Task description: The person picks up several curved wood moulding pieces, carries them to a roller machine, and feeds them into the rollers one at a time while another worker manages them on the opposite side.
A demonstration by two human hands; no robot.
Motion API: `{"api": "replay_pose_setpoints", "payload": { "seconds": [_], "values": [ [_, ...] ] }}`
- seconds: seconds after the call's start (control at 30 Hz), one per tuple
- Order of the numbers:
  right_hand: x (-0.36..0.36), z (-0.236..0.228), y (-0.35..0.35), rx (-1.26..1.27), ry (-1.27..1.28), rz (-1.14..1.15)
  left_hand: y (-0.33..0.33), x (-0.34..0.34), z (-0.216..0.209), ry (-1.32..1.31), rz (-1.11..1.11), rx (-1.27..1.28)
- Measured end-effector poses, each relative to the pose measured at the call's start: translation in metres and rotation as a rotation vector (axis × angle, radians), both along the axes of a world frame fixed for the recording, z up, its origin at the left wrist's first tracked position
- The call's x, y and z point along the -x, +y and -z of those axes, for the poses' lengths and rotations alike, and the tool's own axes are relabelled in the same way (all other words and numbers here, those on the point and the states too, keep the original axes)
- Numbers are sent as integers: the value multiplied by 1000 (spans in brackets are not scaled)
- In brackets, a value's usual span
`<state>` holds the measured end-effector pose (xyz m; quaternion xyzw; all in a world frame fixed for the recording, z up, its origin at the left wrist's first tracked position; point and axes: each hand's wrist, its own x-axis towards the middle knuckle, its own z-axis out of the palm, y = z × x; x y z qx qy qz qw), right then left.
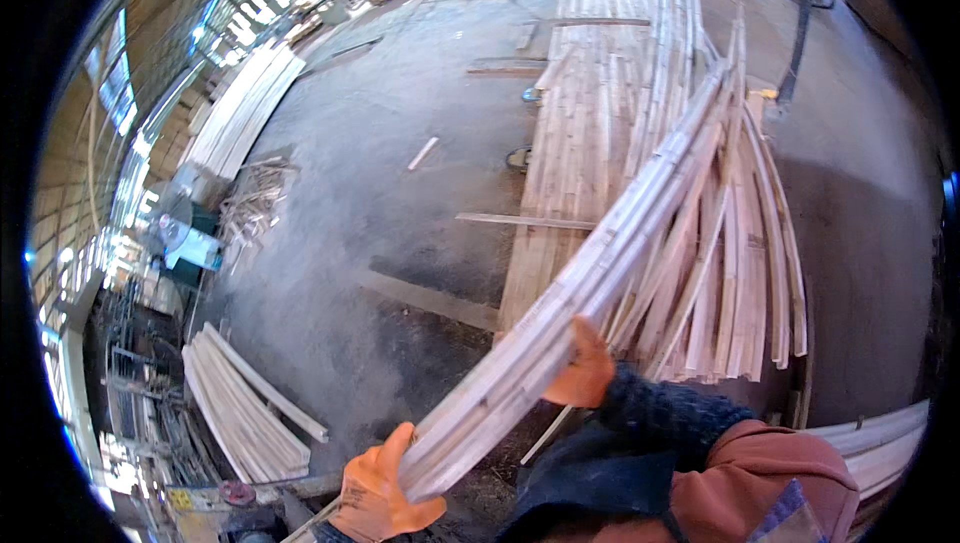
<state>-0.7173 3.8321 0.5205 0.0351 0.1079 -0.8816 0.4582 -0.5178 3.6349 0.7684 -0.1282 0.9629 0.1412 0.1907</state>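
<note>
A long bundle of pale wooden strips (540, 333) runs slantwise from lower centre to upper right, its far end over a heap of loose strips (735, 273). My left hand (380, 491), in an orange glove, is closed round the bundle's near end, thumb on top. Farther along, my right hand (584, 368), also gloved in orange, grips the bundle's right side, its thumb showing; the other fingers are hidden beneath the wood. Behind the bundle lies a wide, low stack of strips (580, 123) in neat rows.
Crosspieces such as a thin batten (525, 221) jut left from the stack. At lower left are more strips (245, 403) and a machine part with a red knob (237, 492). White boards (245, 108) lie farther back. A dark post (800, 28) stands at right.
</note>
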Motion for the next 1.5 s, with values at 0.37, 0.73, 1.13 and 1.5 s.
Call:
{"api": "replay_pose_setpoints", "payload": {
  "seconds": [0.37,0.73,1.13,1.5],
  "values": [
    [132,73,59,-85,468,331,-44,-183,-22,155,-214,442],
    [228,-36,-3,-153,1456,242,-99,-246,46,500,-319,323],
    [279,-74,-47,-694,900,611,-117,-281,124,525,-416,179],
    [134,90,-149,-91,620,52,-189,-439,174,-132,-698,323]
  ]
}}
